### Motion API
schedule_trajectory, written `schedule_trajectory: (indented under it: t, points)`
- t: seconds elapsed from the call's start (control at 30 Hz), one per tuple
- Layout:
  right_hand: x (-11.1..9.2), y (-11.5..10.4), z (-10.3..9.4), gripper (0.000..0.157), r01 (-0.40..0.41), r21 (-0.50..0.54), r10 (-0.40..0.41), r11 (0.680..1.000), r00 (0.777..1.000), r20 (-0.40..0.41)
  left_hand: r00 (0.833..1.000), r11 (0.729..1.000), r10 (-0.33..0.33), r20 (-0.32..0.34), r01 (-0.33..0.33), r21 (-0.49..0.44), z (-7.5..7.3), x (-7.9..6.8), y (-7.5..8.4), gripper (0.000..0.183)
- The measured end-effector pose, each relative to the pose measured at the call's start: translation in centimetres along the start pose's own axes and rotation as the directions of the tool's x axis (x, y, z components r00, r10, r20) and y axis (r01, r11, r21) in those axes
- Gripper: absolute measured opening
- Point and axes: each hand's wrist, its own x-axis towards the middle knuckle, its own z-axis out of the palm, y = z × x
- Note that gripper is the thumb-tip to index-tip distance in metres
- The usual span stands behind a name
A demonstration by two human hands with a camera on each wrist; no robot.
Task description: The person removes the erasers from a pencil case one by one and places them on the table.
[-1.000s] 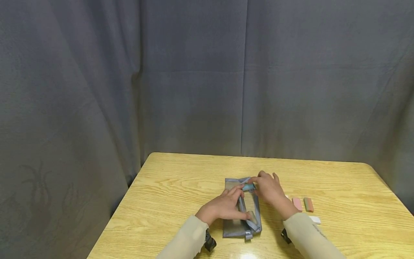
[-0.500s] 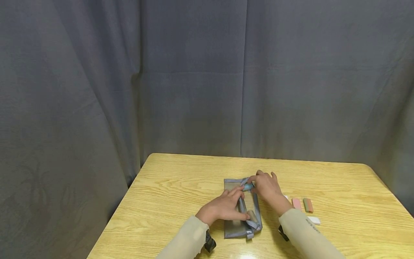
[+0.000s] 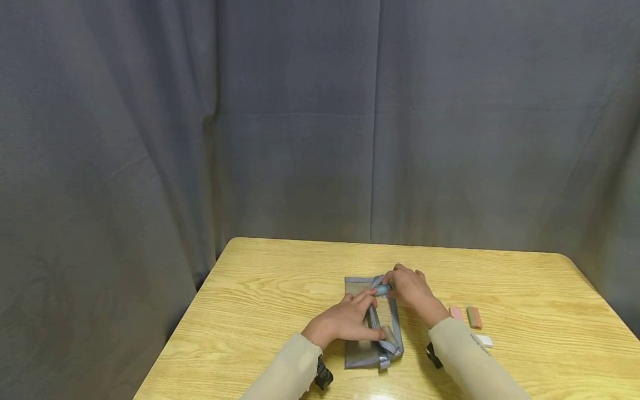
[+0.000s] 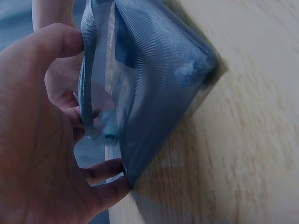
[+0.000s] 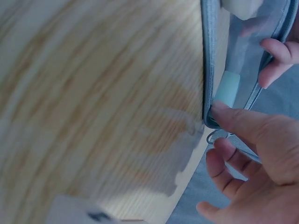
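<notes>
A grey-blue mesh zip pouch (image 3: 360, 353) lies on the table with its mouth spread. My left hand (image 3: 347, 319) holds its zip edge, thumb at the near end and fingertips toward the far end. A teal block (image 5: 228, 88), likely an eraser, sits in the far end of the mouth. My right hand (image 3: 412, 289) grips it there, the thumb (image 5: 238, 120) overlapping the block's end and the pouch corner. A pale block (image 5: 243, 7) shows farther along the mouth.
To the right of the pouch lie a pink block (image 3: 455, 313), a green-and-orange block (image 3: 474, 318) and a white block (image 3: 485, 340), partly near the right sleeve. The wooden table (image 3: 270, 300) ends at a grey curtain (image 3: 300, 166).
My right hand has shifted very slightly left at the pouch mouth. The left hand and the teal block keep nearly the same place.
</notes>
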Motion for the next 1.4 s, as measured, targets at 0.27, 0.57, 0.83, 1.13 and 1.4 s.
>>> schedule_trajectory:
  t: [0.27,0.57,0.83,1.13,1.4]
  points:
    - [-0.3,0.6,-0.2,0.018,0.042,0.052,-0.044,0.998,0.998,0.042,1.0,1.0,0.018,0.001,-0.018,-0.003,0.0,-0.1,0.0,0.057]
    - [-0.8,1.3,-0.3,0.019,0.005,0.113,-0.014,0.994,0.997,0.072,1.0,1.0,0.029,-0.009,-0.029,0.003,0.0,-0.4,-0.2,0.06]
    - [-1.2,1.8,-0.5,0.02,0.004,0.208,-0.021,0.978,0.997,0.075,0.999,0.999,0.035,-0.016,-0.034,0.007,0.2,-0.3,-0.3,0.061]
    - [-2.3,2.1,-1.3,0.018,0.076,0.304,-0.072,0.95,0.997,-0.023,1.0,1.0,0.025,-0.016,-0.025,0.017,0.2,-0.3,-0.2,0.059]
    - [-3.4,2.4,-2.1,0.017,0.157,0.306,-0.13,0.939,0.986,-0.107,1.0,1.0,0.018,-0.019,-0.018,0.025,0.2,-0.2,-0.2,0.06]
